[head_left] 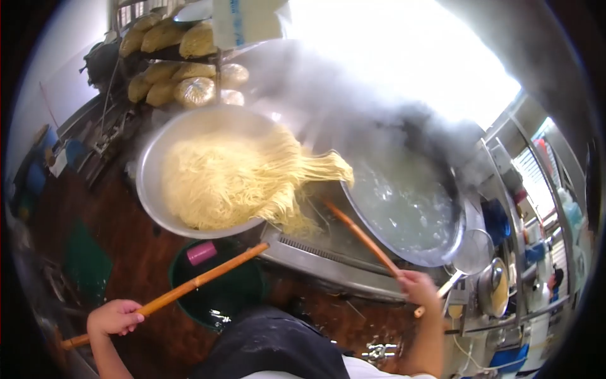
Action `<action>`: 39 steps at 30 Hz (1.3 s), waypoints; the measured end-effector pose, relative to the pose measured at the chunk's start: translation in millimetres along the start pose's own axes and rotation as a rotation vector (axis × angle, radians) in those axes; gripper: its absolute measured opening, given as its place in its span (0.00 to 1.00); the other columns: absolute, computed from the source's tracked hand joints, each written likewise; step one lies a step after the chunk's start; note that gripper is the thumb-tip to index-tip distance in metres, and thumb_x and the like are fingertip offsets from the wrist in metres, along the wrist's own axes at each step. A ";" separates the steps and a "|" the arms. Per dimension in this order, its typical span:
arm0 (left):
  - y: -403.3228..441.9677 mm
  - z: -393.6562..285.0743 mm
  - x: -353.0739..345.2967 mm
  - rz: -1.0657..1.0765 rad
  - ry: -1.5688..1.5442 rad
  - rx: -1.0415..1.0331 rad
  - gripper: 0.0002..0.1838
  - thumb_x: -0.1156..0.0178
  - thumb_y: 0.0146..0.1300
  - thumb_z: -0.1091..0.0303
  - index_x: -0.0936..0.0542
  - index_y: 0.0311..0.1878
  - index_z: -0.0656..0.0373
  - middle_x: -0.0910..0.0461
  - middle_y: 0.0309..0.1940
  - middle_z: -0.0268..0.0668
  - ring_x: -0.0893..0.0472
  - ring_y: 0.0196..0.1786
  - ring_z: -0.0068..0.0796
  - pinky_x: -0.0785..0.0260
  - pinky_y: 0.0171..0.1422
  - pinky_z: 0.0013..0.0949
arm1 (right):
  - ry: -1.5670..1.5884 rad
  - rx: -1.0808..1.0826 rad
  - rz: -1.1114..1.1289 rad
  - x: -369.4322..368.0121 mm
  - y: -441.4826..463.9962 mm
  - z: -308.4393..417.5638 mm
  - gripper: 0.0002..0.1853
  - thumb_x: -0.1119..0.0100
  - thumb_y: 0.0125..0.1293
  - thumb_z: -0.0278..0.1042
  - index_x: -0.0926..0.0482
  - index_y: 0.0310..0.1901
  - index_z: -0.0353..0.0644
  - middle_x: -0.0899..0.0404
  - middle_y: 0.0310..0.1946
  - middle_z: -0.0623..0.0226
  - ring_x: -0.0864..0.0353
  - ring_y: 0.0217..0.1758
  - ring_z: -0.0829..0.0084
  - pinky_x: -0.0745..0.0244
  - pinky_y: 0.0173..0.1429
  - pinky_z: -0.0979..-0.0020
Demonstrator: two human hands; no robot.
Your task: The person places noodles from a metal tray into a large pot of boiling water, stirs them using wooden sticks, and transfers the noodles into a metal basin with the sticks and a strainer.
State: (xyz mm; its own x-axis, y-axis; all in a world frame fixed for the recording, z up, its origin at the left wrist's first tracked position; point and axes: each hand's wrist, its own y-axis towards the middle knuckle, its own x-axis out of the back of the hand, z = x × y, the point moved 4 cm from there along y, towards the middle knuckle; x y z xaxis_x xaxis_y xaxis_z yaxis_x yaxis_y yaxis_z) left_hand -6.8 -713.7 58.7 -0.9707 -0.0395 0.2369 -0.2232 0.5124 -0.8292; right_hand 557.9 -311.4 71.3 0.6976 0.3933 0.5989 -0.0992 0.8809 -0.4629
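My left hand (117, 317) is closed around a long wooden stick (202, 278), whose far end reaches close to the lower rim of a wide metal basin (150, 186). My right hand (416, 286) grips a second wooden stick (365, 239), its tip pointing up below a bundle of noodles. A big heap of yellow noodles (218, 177) fills the basin. Some strands spill over its right rim, stretching toward a large wok (435, 258) of bubbling, steaming water (401, 196). Whether either stick touches the noodles, I cannot tell.
Bagged noodles (196, 91) are stacked on a rack behind the basin. A green tub (214, 297) with a pink object (201, 253) stands on the wet floor below. Right of the wok are a mesh strainer (475, 251) and a lidded pot (499, 287). Steam hides the back.
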 end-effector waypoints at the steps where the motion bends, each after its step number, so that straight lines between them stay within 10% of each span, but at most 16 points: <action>1: 7.2 -3.2 0.3 -0.010 0.029 0.006 0.09 0.43 0.67 0.64 0.22 0.45 0.57 0.27 0.20 0.26 0.31 0.17 0.15 0.36 0.22 0.21 | 0.152 0.010 0.009 -31.5 30.8 -39.6 0.13 0.41 0.68 0.36 0.18 0.52 0.44 0.29 0.21 0.80 0.34 0.18 0.86 0.39 0.19 0.80; 6: 36.7 -6.4 -11.8 -0.030 0.025 0.012 0.10 0.45 0.68 0.62 0.21 0.46 0.56 0.27 0.20 0.26 0.31 0.17 0.15 0.36 0.22 0.22 | 0.669 0.029 -0.041 -146.0 104.4 -27.0 0.17 0.44 0.70 0.38 0.23 0.58 0.46 0.30 0.19 0.73 0.36 0.12 0.81 0.41 0.14 0.78; 13: 59.7 3.7 -50.6 -0.042 -0.176 -0.074 0.10 0.46 0.68 0.64 0.22 0.47 0.57 0.29 0.19 0.27 0.33 0.15 0.16 0.38 0.19 0.22 | 0.490 0.247 -0.086 -107.1 104.2 69.1 0.18 0.45 0.70 0.37 0.23 0.60 0.48 0.28 0.22 0.77 0.32 0.18 0.86 0.36 0.18 0.80; 23: 110.7 -2.0 -116.0 -0.009 -0.356 -0.182 0.12 0.48 0.71 0.63 0.24 0.50 0.60 0.30 0.18 0.29 0.35 0.14 0.17 0.40 0.18 0.23 | -0.570 0.702 0.047 -68.4 41.5 220.7 0.20 0.46 0.67 0.46 0.23 0.58 0.53 0.17 0.42 0.55 0.18 0.45 0.56 0.25 0.51 0.61; 29: 160.0 -68.4 -147.2 -0.028 -0.276 -0.272 0.14 0.52 0.73 0.61 0.25 0.52 0.60 0.32 0.17 0.28 0.35 0.13 0.17 0.42 0.15 0.24 | -0.757 0.563 0.023 -4.5 1.0 190.8 0.18 0.44 0.64 0.47 0.19 0.53 0.52 0.17 0.37 0.56 0.19 0.41 0.53 0.25 0.47 0.59; 39: 208.9 -206.8 -106.2 -0.055 -0.109 -0.268 0.11 0.49 0.70 0.55 0.25 0.42 0.52 0.32 0.18 0.27 0.35 0.14 0.16 0.42 0.15 0.24 | -0.013 0.110 -0.048 78.7 -71.0 50.5 0.18 0.43 0.67 0.33 0.22 0.58 0.41 0.29 0.22 0.81 0.35 0.21 0.89 0.38 0.25 0.82</action>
State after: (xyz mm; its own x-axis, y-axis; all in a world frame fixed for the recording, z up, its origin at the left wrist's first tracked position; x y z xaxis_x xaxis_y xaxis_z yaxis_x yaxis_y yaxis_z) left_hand 67.9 -425.1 -35.0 -0.9649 -0.1578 0.2100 -0.2584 0.7145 -0.6502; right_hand 584.0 -329.7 184.3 0.6940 0.3532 0.6274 -0.1441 0.9219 -0.3596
